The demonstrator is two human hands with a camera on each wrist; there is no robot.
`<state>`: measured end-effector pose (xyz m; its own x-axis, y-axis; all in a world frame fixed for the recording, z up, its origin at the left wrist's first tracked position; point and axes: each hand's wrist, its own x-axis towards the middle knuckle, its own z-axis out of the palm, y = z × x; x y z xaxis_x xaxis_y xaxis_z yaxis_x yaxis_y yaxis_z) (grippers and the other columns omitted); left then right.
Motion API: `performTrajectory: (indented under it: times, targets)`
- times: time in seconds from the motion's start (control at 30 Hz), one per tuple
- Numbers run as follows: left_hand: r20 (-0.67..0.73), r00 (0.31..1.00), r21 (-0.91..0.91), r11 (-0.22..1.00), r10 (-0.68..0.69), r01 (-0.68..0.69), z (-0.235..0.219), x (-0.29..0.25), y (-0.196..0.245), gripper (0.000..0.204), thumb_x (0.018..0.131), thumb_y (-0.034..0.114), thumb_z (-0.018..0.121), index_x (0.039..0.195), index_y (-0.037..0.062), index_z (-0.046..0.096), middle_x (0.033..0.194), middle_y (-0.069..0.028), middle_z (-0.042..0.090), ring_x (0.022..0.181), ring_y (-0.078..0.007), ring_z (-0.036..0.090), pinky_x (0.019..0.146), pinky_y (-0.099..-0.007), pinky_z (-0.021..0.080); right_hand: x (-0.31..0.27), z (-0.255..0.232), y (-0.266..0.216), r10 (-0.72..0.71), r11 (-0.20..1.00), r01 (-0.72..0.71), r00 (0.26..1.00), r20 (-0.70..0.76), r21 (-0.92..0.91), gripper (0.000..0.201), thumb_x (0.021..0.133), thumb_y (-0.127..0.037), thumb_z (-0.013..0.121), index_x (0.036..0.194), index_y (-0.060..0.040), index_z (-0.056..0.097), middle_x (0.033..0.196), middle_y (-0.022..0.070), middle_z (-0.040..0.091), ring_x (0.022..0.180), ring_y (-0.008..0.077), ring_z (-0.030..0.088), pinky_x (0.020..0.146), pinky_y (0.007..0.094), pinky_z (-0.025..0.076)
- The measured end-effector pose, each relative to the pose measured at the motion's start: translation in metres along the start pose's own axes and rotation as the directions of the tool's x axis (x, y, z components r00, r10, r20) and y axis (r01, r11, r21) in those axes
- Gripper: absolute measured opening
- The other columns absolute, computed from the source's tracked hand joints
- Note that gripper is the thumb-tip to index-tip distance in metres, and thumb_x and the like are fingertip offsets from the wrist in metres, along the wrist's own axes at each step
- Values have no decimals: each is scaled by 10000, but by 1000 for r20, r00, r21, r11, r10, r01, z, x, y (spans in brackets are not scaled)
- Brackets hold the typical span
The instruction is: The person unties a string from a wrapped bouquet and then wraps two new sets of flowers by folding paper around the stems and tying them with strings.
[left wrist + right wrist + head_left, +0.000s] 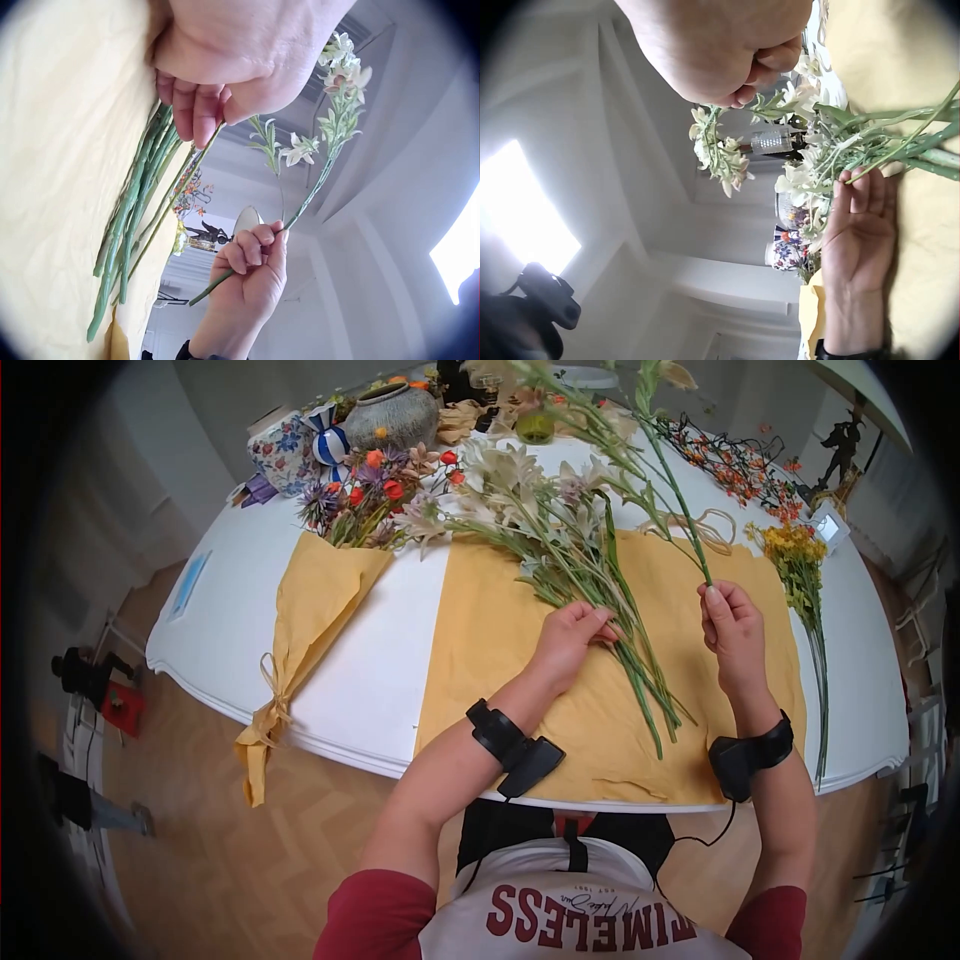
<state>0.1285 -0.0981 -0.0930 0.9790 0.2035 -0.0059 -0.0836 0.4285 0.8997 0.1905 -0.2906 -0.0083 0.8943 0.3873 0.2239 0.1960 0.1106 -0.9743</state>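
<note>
Several white lilies and leafy stems lie over a yellow paper sheet. The left hand pinches a thin stem at the bundle, its fingertips against the other green stems. Raised above the paper, the right hand grips a single green stem near its lower end. In the left wrist view that stem carries white blossoms and leans up from the right hand. The right wrist view has the left hand palm up under the bundle.
A paper-wrapped bouquet tied with a cord lies at left. Behind stand a floral vase and a grey pot. Yellow flowers lie at right, with orange-berried branches and a figurine behind. A twine loop rests on the paper.
</note>
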Motion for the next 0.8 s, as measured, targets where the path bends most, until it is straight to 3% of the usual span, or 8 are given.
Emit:
performTrajectory:
  times: [0.17,0.33,0.43,0.47,0.53,0.67,0.77,0.8]
  targets:
    - [-67,997,-58,998,-27,23,0,0,0,147,907,145,541,804,41,538,764,-101,648,696,-169,637,683,-285,537,-8,-1,30,-14,986,10,1000,-20,-165,181,884,-176,581,941,-5,591,743,-36,525,656,37,449,599,190,377]
    - [-116,992,-17,999,-41,39,1,-2,4,146,905,148,545,814,33,541,755,-102,642,667,-169,636,666,-282,546,-20,6,60,-47,949,46,999,6,-311,174,875,-156,577,917,11,599,754,13,571,661,77,502,610,236,419]
    - [-166,985,19,998,-55,59,2,-4,6,159,903,162,548,825,23,545,749,-104,639,622,-169,631,622,-272,545,-28,12,65,-261,729,323,946,192,-604,166,811,-67,583,963,-6,605,809,128,592,709,272,582,631,329,463]
    - [-166,985,19,998,-54,58,2,-4,7,159,903,162,548,825,23,545,749,-104,639,622,-169,631,622,-272,545,-32,16,59,-262,728,324,946,191,-604,166,811,-67,583,963,-6,605,809,128,592,709,272,582,631,329,463]
    - [-201,976,53,994,-87,99,3,-5,9,187,903,186,551,827,15,544,741,-104,635,584,-168,625,565,-262,536,-37,22,53,-391,535,463,877,278,-707,216,783,-59,605,995,-21,604,827,124,572,748,287,578,640,355,471]
    - [-202,975,64,992,-96,111,3,-6,11,202,905,202,548,830,14,543,712,-98,626,555,-162,612,523,-263,523,-40,24,52,-402,382,525,835,375,-760,292,761,-62,621,1051,-40,591,905,89,562,841,260,550,670,351,478]
    - [-194,976,88,989,-96,115,4,-9,14,244,906,204,544,763,6,547,646,-95,598,499,-140,571,448,-270,470,-43,26,57,-389,352,559,817,426,-750,324,749,-58,621,1071,-37,586,935,87,555,865,269,535,681,349,480]
    - [-189,979,272,954,-76,126,3,-11,17,244,898,199,550,748,6,547,621,-97,588,483,-162,561,443,-290,458,-43,24,58,-392,345,564,813,430,-750,324,749,-58,621,1071,-37,586,935,87,555,865,269,535,681,349,480]
